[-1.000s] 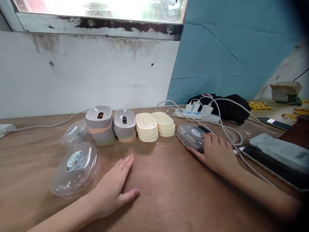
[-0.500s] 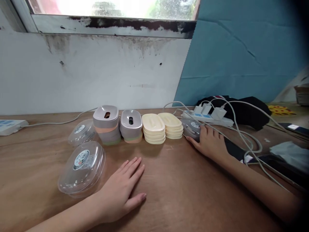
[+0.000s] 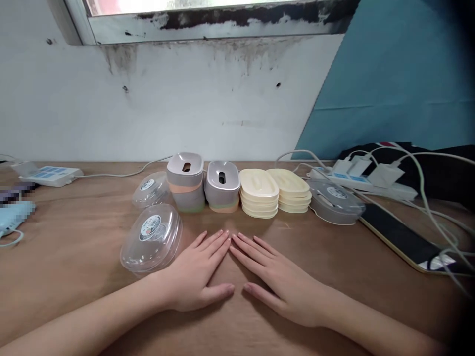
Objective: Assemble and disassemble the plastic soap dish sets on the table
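Observation:
My left hand point(image 3: 196, 274) and my right hand point(image 3: 278, 277) both lie flat, palms down, on the wooden table point(image 3: 74, 267), fingertips nearly touching; neither holds anything. Just left of my left hand sits a clear plastic lid stack point(image 3: 152, 237) with a round label. Behind the hands runs a row: a second clear lid stack point(image 3: 150, 189), two grey containers point(image 3: 184, 180) point(image 3: 221, 184), two cream tray stacks point(image 3: 259, 192) point(image 3: 293, 189), and a grey-clear lid stack point(image 3: 336, 200) at the right end.
A white power strip with chargers and cables point(image 3: 365, 175) lies at the back right, beside dark cloth point(image 3: 445, 168). A dark tablet point(image 3: 403, 237) lies at the right. Another power strip point(image 3: 52, 175) and a light blue item point(image 3: 11, 220) are at the left. A wall stands behind.
My right hand let go of the grey-clear lid stack, now beside the cream trays, and came back to lie flat next to my left hand. The view shifted left.

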### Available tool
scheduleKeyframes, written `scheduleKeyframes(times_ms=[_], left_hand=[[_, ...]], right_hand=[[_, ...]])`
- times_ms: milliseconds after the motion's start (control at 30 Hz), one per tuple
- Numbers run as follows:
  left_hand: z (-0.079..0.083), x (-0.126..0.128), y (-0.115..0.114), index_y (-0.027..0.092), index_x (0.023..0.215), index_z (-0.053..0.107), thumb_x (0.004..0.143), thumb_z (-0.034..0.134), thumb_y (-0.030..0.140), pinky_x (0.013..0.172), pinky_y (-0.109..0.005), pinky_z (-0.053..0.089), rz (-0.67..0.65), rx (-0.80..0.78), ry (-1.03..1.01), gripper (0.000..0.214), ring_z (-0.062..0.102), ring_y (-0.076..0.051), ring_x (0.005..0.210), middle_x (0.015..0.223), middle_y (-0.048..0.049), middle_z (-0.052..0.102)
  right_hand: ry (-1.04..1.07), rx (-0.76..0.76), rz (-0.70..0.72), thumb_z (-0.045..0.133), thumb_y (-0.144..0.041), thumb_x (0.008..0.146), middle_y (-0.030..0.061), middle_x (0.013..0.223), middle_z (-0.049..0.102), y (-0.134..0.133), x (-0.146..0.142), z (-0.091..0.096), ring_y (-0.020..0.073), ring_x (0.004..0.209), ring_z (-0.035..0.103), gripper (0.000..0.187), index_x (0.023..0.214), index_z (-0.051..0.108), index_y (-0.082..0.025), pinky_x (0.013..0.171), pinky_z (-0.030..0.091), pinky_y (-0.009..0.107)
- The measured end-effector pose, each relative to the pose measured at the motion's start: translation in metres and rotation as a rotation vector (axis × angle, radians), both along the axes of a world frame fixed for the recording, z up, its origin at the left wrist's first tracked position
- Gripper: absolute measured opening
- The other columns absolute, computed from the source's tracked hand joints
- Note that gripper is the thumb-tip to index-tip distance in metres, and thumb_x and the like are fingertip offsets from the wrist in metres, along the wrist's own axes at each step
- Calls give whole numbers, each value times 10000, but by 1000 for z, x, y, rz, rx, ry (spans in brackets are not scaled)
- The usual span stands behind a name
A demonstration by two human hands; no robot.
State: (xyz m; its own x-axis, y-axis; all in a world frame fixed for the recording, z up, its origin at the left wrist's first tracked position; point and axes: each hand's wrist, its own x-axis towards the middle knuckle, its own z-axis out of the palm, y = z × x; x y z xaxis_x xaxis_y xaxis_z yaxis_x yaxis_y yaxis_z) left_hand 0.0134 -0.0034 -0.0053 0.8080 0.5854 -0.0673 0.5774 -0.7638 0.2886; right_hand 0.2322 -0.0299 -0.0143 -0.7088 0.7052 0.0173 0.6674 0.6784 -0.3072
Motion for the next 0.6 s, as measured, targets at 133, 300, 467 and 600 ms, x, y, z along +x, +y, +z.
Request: scheduleKeyframes(times_ms=[133, 300, 467, 600], left_hand=[[-1, -4, 4, 106, 1417, 151, 871, 389, 499, 1103, -472, 114, -26, 11, -21, 714, 94, -233, 1365, 1475, -109, 109], [-3, -4, 4, 101, 1416, 160, 875, 383, 497, 1104, -465, 117, -25, 29, -17, 706, 95, -233, 1366, 1478, -104, 106], [-4, -4, 4, 97, 1415, 161, 879, 376, 496, 1103, -465, 124, -31, 32, -20, 702, 95, -231, 1367, 1477, -102, 116], [-5, -4, 4, 109, 1418, 156, 884, 363, 501, 1103, -460, 124, -30, 45, -28, 694, 102, -232, 1366, 1478, -105, 110]], right_hand=[[19, -12, -35, 353, -391, 918, 53, 1490, 144, 0, 5, -1, 254, 1362, 131, 558, 1423, 182, -227, 1099, 173, 491], [-15, -18, -45, 327, -393, 927, 45, 1492, 139, -4, 6, 0, 239, 1368, 102, 538, 1421, 196, -227, 1105, 164, 476], [-17, -12, -44, 314, -399, 931, 48, 1495, 141, -2, 4, 2, 231, 1370, 94, 529, 1419, 208, -224, 1108, 155, 470], [-27, -9, -44, 313, -403, 929, 51, 1494, 155, -2, 4, 3, 226, 1371, 90, 532, 1419, 212, -220, 1106, 164, 465]])
